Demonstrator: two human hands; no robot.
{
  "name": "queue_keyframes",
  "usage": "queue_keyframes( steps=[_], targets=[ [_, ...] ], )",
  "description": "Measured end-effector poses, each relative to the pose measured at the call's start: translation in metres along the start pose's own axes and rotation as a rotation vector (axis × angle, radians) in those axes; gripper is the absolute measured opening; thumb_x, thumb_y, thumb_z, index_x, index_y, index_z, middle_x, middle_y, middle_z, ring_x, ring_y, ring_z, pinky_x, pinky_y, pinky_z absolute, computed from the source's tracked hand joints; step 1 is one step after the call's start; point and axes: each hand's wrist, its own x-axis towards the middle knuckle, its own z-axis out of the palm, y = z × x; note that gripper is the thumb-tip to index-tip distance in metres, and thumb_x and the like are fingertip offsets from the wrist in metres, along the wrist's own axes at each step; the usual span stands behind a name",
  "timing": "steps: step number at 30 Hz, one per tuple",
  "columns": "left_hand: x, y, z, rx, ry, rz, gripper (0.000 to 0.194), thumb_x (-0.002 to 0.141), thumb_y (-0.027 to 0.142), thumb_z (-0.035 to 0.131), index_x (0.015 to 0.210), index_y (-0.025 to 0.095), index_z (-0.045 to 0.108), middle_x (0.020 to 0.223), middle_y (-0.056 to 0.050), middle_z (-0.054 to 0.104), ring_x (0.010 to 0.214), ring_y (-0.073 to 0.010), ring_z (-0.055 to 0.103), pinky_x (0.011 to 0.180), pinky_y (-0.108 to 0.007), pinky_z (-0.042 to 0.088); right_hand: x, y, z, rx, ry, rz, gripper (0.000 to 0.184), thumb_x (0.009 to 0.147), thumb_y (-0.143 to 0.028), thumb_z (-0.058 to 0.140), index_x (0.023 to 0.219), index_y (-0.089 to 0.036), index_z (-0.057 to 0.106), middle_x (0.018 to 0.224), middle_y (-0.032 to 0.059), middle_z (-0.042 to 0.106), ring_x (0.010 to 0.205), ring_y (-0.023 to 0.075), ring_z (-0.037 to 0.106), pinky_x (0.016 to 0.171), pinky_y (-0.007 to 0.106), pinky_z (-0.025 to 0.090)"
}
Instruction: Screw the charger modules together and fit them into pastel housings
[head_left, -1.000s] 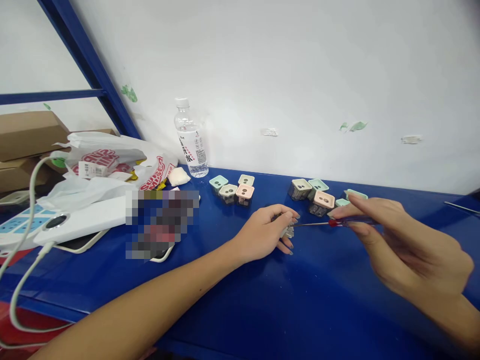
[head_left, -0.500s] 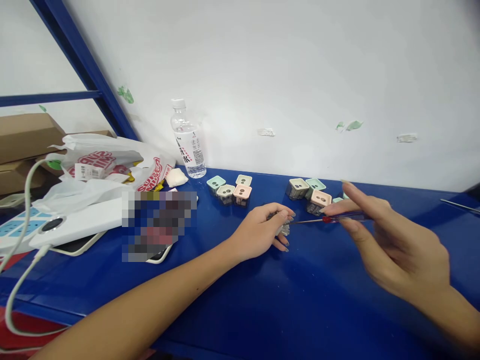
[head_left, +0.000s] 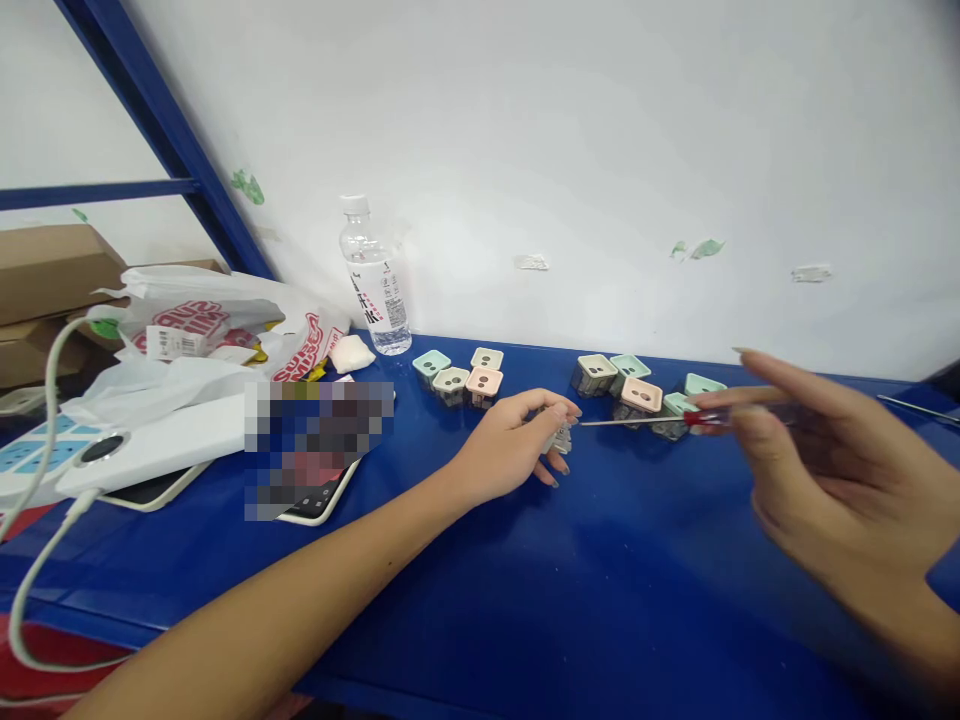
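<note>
The right hand [head_left: 832, 470] now stands further to the right than a moment ago, and more of the thin shaft of the red-handled screwdriver [head_left: 701, 418] is showing. The tip of this screwdriver is just beside the small metal piece [head_left: 561, 438], but I cannot tell if they are touching. The left hand [head_left: 510, 445] stays almost in the same place.

The fingers of the left hand are grasping the small metal piece, and they cover a big part of it, so its exact shape is hard to tell. This piece is held a little above the blue surface [head_left: 480, 590], in the middle of the view. The fingers of the right hand are closed on the screwdriver and pinch it near the handle.

Two groups of square socket blocks sit on the surface near the wall, one on each side of the hands, with mint, cream and pink tops. The pink block [head_left: 484, 380] is in the left group, nearest to the left hand. Further left stand a water bottle [head_left: 373, 280], a white plastic bag [head_left: 217, 325] and a power strip [head_left: 37, 455]. A pixelated patch [head_left: 319, 450] hides what is behind it.
</note>
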Motion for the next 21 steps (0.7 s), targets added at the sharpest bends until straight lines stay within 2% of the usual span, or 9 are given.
queue_keyframes(
  steps=[2, 5, 8, 10, 16, 21],
  targets=[
    [0.002, 0.003, -0.004, 0.009, 0.054, 0.004, 0.019, 0.096, 0.026, 0.051, 0.096, 0.015, 0.066, 0.084, -0.004, 0.064, 0.053, -0.0099, 0.064, 0.041, -0.018, 0.051, -0.001, 0.003, 0.0, 0.023, 0.002, 0.073, 0.043, 0.088, -0.014, 0.071, 0.127, -0.031, 0.071, 0.083, 0.0003, 0.078, 0.064, 0.0158, 0.072, 0.063, 0.029, 0.061],
    [0.004, 0.006, -0.009, 0.027, 0.118, 0.025, 0.02, 0.095, 0.023, 0.048, 0.092, 0.014, 0.066, 0.09, -0.005, 0.066, 0.05, -0.0086, 0.062, 0.037, -0.017, 0.047, -0.004, 0.009, 0.001, -0.022, -0.222, 0.012, 0.035, 0.09, -0.017, 0.07, 0.123, -0.026, 0.073, 0.082, 0.0004, 0.079, 0.068, 0.0164, 0.075, 0.066, 0.027, 0.062],
    [0.006, 0.006, -0.011, 0.04, 0.138, 0.041, 0.021, 0.095, 0.022, 0.047, 0.09, 0.014, 0.066, 0.086, -0.004, 0.066, 0.048, -0.0082, 0.062, 0.035, -0.017, 0.044, -0.007, 0.012, 0.004, -0.079, -0.368, -0.034, 0.028, 0.093, -0.023, 0.065, 0.12, -0.022, 0.072, 0.082, 0.0021, 0.079, 0.073, 0.0178, 0.077, 0.056, 0.023, 0.059],
    [0.006, 0.006, -0.011, 0.042, 0.135, 0.052, 0.021, 0.094, 0.022, 0.046, 0.089, 0.014, 0.066, 0.083, -0.003, 0.066, 0.047, -0.0082, 0.061, 0.035, -0.016, 0.044, -0.008, 0.013, 0.007, -0.087, -0.373, -0.012, 0.027, 0.095, -0.025, 0.063, 0.121, -0.021, 0.071, 0.082, 0.0023, 0.079, 0.072, 0.0173, 0.077, 0.05, 0.021, 0.057],
    [0.002, 0.008, -0.008, 0.041, 0.111, 0.095, 0.021, 0.094, 0.023, 0.048, 0.087, 0.014, 0.065, 0.07, -0.001, 0.061, 0.048, -0.0095, 0.062, 0.036, -0.016, 0.045, -0.015, 0.015, 0.012, -0.022, -0.413, 0.021, 0.026, 0.095, -0.023, 0.063, 0.12, -0.021, 0.07, 0.084, 0.0021, 0.079, 0.074, 0.0162, 0.077, 0.051, 0.02, 0.058],
    [-0.002, 0.013, -0.008, 0.054, 0.091, 0.095, 0.021, 0.094, 0.022, 0.048, 0.084, 0.014, 0.065, 0.063, 0.001, 0.058, 0.046, -0.0092, 0.061, 0.034, -0.015, 0.044, -0.018, 0.015, 0.013, -0.007, -0.434, 0.011, 0.027, 0.096, -0.023, 0.061, 0.121, -0.021, 0.069, 0.087, 0.0022, 0.08, 0.075, 0.0161, 0.077, 0.061, 0.023, 0.062]
  ],
)
